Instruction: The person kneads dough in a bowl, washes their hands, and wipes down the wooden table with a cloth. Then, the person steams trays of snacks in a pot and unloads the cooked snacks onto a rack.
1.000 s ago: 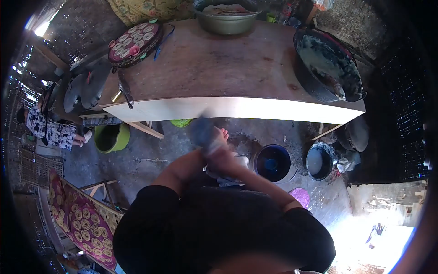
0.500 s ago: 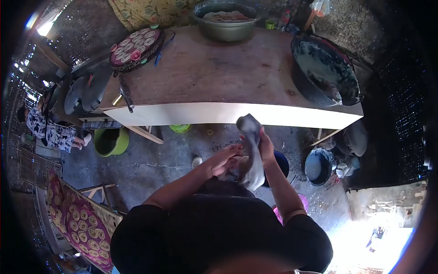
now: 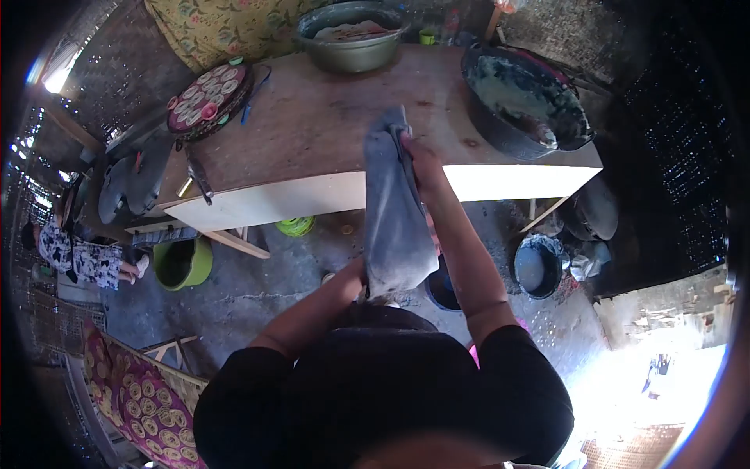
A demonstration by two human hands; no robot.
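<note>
A long grey cloth (image 3: 394,219), shaped like a bag and pale at its lower end, hangs stretched out in front of my body. Its top is gripped by my right hand (image 3: 423,162), raised over the front edge of the table. Down at the near end, my left hand (image 3: 356,275) supports the cloth from its left side and underneath. Most of the left fingers are hidden by the fabric; a bit of skin shows past its right edge. Below the cloth is a dark rounded rim (image 3: 387,316) close to my waist.
On the wooden table (image 3: 336,129) stand a green basin (image 3: 351,55), a large black pan (image 3: 519,141) with pale residue, and a round tray of coiled pieces (image 3: 209,95). A green bucket (image 3: 183,262) and a dark bucket (image 3: 537,266) are on the floor. A person (image 3: 86,254) is at far left.
My right hand has lifted the cloth's top up and forward above the table edge. The cloth, bunched and blurred before, is now drawn out long. My left hand has shifted down its side.
</note>
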